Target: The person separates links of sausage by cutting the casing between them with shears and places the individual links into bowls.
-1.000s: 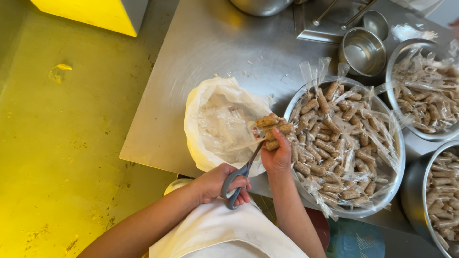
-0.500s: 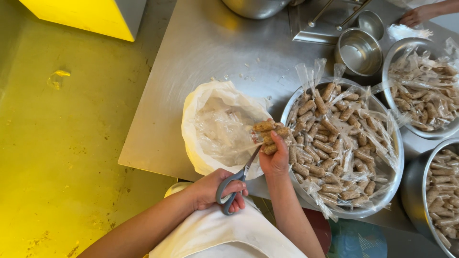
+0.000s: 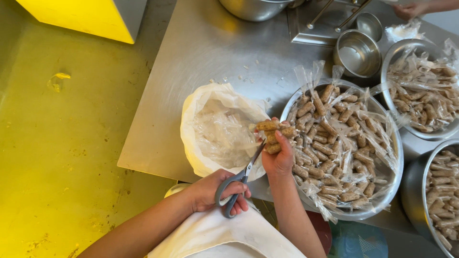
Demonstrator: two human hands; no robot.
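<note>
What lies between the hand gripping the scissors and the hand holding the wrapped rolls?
In the head view, only the scissors span it, from left hand towards right hand and rolls.

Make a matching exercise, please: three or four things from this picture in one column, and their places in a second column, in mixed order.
Things:
1. scissors
2. wrapped brown rolls
3. white bag
4. small empty steel bowl

Places:
a. open on the steel table, left of the big bowl
b. in the left hand
c. near the table's far edge
d. in the right hand

Pairs: 1-b, 2-d, 3-a, 4-c
</note>
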